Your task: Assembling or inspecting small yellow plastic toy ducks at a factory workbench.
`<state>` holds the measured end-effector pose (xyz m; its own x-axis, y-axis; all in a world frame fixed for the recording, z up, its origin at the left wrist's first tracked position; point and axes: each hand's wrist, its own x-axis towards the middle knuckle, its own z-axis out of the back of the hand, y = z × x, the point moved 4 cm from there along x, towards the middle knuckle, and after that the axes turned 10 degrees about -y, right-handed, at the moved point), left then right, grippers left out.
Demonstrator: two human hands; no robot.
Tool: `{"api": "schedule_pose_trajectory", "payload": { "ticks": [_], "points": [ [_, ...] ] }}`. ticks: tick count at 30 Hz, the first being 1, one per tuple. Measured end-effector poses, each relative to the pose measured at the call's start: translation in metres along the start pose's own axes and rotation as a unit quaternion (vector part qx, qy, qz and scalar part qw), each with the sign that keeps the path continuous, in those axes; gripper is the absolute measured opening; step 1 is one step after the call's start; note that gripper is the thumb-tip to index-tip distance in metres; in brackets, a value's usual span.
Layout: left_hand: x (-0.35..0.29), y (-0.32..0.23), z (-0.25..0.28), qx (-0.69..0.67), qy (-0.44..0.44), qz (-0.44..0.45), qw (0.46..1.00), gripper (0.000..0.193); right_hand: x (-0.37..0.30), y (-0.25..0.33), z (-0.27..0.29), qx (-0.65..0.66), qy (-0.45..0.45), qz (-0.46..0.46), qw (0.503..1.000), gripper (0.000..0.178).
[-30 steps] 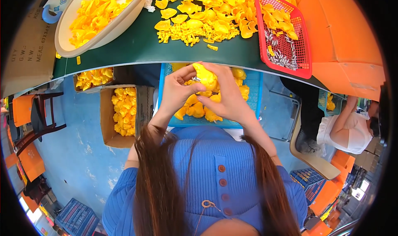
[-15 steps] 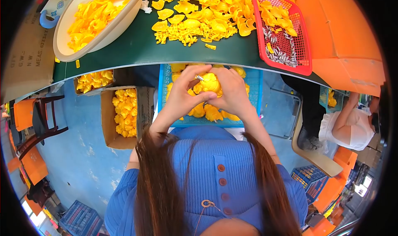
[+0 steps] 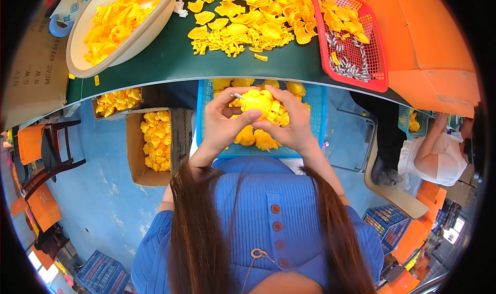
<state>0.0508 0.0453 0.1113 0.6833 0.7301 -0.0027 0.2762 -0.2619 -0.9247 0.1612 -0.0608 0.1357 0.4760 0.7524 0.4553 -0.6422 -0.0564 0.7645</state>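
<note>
Between my two hands is a rounded yellow plastic part (image 3: 257, 102), held above a blue plastic crate. My left hand (image 3: 223, 122) is closed on its left side, thumb in front. A small silver metal pin (image 3: 237, 96) sticks out at the left of the part, by the left fingertips. My right hand (image 3: 295, 119) grips the right side with fingertips and thumb. Below, the blue crate (image 3: 321, 113) holds several similar yellow parts (image 3: 264, 140), partly hidden by my hands.
On the green table (image 3: 170, 61) lie heaped yellow plastic pieces (image 3: 258, 15), a cream basin (image 3: 77, 61) of yellow pieces and a red basket (image 3: 380, 61) with metal pins. A cardboard box (image 3: 135, 162) of yellow parts stands left of the crate. Another person (image 3: 429, 157) sits at right.
My hands have spread slightly apart and turned the yellow part, so more of it shows. The metal pin now points out farther left. The right fingers have moved off the part's top.
</note>
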Motion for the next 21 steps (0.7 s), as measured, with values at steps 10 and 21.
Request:
{"api": "schedule_pose_trajectory", "payload": {
  "ticks": [10, 21],
  "points": [
    [0.007, 0.017, 0.008, -0.149, 0.006, 0.081, 0.985, 0.053, 0.007, 0.001, 0.001, 0.106, 0.09, -0.125, 0.982, 0.068],
    [-0.003, 0.009, -0.003, 0.017, -0.05, 0.005, 0.999, 0.052, 0.008, 0.001, 0.0, -0.087, -0.086, 0.013, 0.992, 0.065]
  ]
}}
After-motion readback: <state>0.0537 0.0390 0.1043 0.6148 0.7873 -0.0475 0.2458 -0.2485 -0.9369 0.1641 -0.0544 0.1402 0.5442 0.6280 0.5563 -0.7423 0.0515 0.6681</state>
